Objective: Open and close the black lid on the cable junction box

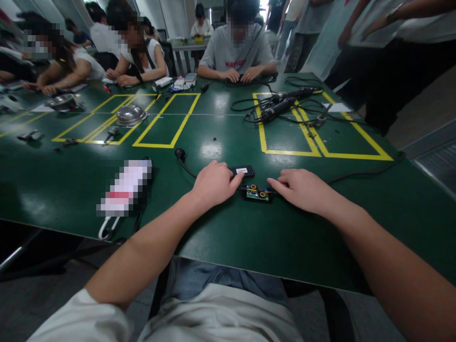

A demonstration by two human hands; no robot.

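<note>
A small green circuit board [255, 194] with two copper-wound ring coils lies in an open black housing on the table between my hands. My left hand [215, 184] is closed at the housing's left end, its fingers curled round the black cable [185, 167] there. My right hand [302, 189] is closed at the other end, thumb and fingers on the black power cord [363, 175] that runs off to the right. A ribbed black cover [245, 170] with a white label lies just behind the board, by my left fingertips. The parts under both palms are hidden.
A phone [124, 187] with a white cable lies to the left. Yellow tape boxes [171, 145] mark the green table. Further back are a metal bowl [131, 115], small metal parts [111, 135] and tangled black cords [276, 108]. A co-worker [237, 52] sits opposite; others sit or stand around.
</note>
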